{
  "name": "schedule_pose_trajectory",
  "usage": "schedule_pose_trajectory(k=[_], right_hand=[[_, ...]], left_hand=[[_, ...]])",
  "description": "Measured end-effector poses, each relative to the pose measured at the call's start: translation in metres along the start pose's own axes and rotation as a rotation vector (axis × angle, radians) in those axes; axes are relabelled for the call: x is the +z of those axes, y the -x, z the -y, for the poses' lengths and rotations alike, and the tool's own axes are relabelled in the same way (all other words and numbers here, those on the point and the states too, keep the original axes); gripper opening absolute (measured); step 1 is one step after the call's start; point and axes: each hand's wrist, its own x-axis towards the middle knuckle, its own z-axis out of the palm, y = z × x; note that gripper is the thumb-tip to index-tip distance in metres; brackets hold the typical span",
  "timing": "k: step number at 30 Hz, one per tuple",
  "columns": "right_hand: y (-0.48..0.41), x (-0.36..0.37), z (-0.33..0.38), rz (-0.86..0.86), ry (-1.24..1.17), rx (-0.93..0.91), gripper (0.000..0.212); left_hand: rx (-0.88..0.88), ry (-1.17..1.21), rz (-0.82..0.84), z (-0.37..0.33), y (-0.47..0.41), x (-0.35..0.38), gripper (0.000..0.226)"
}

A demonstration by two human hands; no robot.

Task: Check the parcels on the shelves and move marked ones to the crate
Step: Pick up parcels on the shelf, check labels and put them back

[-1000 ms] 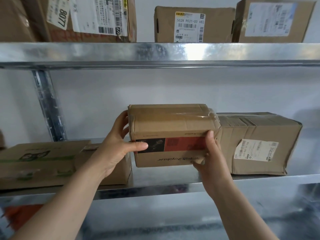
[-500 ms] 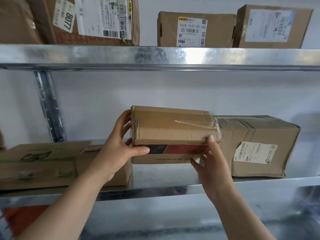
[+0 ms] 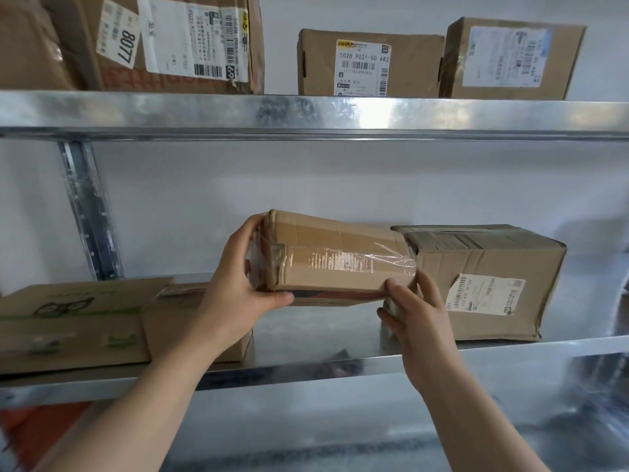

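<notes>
The left hand (image 3: 245, 291) clasps the left end of the taped brown cardboard parcel (image 3: 340, 260), fingertips hidden behind it. The right hand (image 3: 418, 318) pinches its lower right edge. The print under the tape is unreadable.

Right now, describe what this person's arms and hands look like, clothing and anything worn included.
Nothing is worn on either. The left hand and right hand have no gloves, and no rings, watch or bands show. The left forearm and right forearm are uncovered, with no sleeve showing as far as the bottom edge of the view.
</notes>
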Motion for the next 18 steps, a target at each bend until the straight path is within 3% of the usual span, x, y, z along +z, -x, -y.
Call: schedule_pose_trajectory(k=[5,9,12,15,18], right_hand=[[0.002,0.0,0.0,-0.015,0.151,-0.035,0.07],[0.004,0.002,-0.001,0.004,0.374,-0.135,0.069],[0.007,0.006,-0.007,0.048,0.666,-0.297,0.095],[0.01,0.012,-0.014,0.104,0.917,-0.548,0.099],[0.012,0.017,-0.016,0.173,1.007,-0.661,0.102]], left_hand=[[0.073,-0.097,-0.012,-0.004,0.002,0.005,0.106],[0.139,-0.204,-0.022,-0.001,0.004,0.01,0.108],[0.232,-0.317,-0.027,-0.001,0.004,0.016,0.105],[0.308,-0.41,-0.039,0.0,0.005,0.022,0.103],[0.35,-0.492,-0.05,0.0,0.007,0.028,0.097]])
